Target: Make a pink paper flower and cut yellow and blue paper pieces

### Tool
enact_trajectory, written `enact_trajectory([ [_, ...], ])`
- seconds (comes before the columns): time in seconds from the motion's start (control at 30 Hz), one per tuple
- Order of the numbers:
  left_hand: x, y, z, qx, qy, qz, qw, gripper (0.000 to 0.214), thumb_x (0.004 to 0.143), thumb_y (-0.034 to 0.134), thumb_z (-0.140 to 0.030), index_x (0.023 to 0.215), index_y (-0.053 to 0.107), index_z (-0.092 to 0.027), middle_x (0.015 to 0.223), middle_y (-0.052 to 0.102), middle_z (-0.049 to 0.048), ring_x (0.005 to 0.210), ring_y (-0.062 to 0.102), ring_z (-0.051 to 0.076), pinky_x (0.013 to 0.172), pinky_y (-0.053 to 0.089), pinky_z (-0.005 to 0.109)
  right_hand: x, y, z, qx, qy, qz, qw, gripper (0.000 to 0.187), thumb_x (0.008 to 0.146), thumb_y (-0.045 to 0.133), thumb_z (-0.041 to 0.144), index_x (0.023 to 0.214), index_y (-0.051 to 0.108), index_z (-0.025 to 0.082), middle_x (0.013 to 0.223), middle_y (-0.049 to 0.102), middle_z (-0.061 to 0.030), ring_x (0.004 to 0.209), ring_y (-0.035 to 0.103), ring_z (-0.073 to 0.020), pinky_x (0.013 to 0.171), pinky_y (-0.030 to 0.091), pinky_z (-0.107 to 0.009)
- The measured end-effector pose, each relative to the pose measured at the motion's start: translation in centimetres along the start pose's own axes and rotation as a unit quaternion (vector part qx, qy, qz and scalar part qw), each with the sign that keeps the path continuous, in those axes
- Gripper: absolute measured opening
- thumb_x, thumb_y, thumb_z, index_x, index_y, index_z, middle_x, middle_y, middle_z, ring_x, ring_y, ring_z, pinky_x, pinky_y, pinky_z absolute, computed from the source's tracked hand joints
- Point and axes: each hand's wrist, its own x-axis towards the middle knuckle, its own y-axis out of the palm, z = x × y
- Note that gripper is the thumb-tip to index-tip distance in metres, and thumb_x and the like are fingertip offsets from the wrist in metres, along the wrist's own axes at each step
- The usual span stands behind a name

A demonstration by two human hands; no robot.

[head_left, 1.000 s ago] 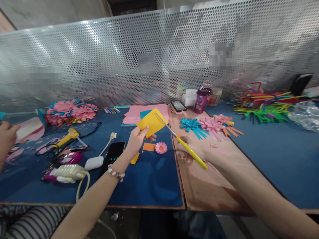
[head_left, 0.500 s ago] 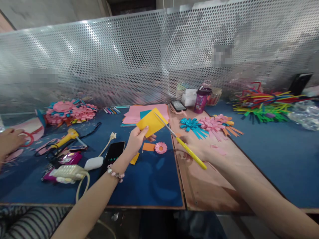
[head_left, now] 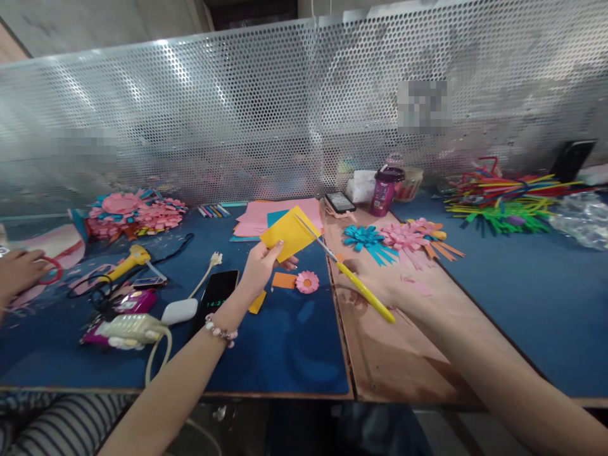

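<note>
My left hand [head_left: 259, 267] pinches the lower edge of a yellow paper sheet [head_left: 289, 233] and holds it up above the blue mat. My right hand [head_left: 375, 282] grips yellow-handled scissors [head_left: 354, 282], whose blades reach into the sheet's right edge. Below the sheet lie an orange paper scrap [head_left: 284, 280] and a small pink paper flower [head_left: 307, 282].
A black phone [head_left: 216, 292], a white case, a yellow glue gun [head_left: 126, 261] and cables lie to the left. Pink paper sheets [head_left: 266, 215], a purple cup [head_left: 384, 190], blue and pink paper flowers [head_left: 394, 240] and coloured strips sit behind. Another person's hand [head_left: 16, 272] works at far left.
My hands, the sheet and the scissors have hardly moved. The other person's hand at far left now rests lower, next to red-handled scissors.
</note>
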Motion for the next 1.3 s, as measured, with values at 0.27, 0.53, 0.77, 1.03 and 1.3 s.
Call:
enact_trajectory([
  [0.27, 0.1, -0.1, 0.2, 0.004, -0.006, 0.003, 1.000, 0.030, 0.083, 0.057, -0.041, 0.084, 0.062, -0.011, 0.069, 0.070, 0.0096, 0.060, 0.067, 0.020, 0.059, 0.052, 0.031, 0.0, 0.2, 0.1, -0.014, -0.021, -0.013, 1.000, 0.019, 0.074, 0.054, 0.029, 0.085, 0.055, 0.013, 0.062, 0.060, -0.0019, 0.046, 0.057, -0.0117, 0.039, 0.033, -0.019],
  [0.53, 0.0, -0.2, 0.1, 0.000, -0.011, 0.012, 1.000, 0.030, 0.083, 0.057, -0.040, 0.087, 0.062, -0.011, 0.068, 0.070, 0.0080, 0.058, 0.066, 0.019, 0.058, 0.052, 0.030, -1.7, -0.2, 2.6, -0.041, -0.017, -0.057, 0.997, 0.005, 0.068, 0.053, 0.014, 0.064, 0.049, 0.015, 0.052, 0.052, 0.0014, 0.046, 0.051, -0.0103, 0.043, 0.032, -0.020],
  [0.77, 0.2, -0.3, 0.2, 0.002, -0.012, 0.011, 1.000, 0.031, 0.084, 0.057, -0.039, 0.092, 0.062, -0.009, 0.070, 0.070, 0.0083, 0.058, 0.066, 0.019, 0.058, 0.052, 0.031, -1.5, 0.3, 2.3, -0.011, -0.016, -0.048, 0.999, 0.006, 0.070, 0.049, 0.014, 0.065, 0.047, 0.015, 0.049, 0.050, 0.0027, 0.039, 0.050, -0.0094, 0.038, 0.032, -0.019],
  [1.03, 0.2, -0.3, 0.3, 0.004, -0.014, 0.015, 1.000, 0.030, 0.084, 0.056, -0.039, 0.089, 0.062, -0.010, 0.069, 0.070, 0.0081, 0.058, 0.066, 0.018, 0.059, 0.052, 0.030, -0.4, 0.8, 0.9, 0.009, -0.007, -0.032, 0.999, 0.006, 0.070, 0.048, 0.017, 0.064, 0.046, 0.016, 0.048, 0.053, 0.0008, 0.036, 0.051, -0.0109, 0.034, 0.036, -0.018],
  [1.3, 0.3, -0.4, 0.5, -0.005, -0.021, 0.015, 1.000, 0.029, 0.082, 0.058, -0.037, 0.092, 0.063, -0.010, 0.068, 0.070, 0.0073, 0.057, 0.065, 0.018, 0.058, 0.052, 0.030, 0.0, 0.6, 0.4, -0.017, -0.012, -0.035, 0.999, 0.013, 0.074, 0.050, 0.021, 0.064, 0.050, 0.014, 0.045, 0.053, -0.0004, 0.035, 0.051, -0.0106, 0.034, 0.032, -0.018],
])
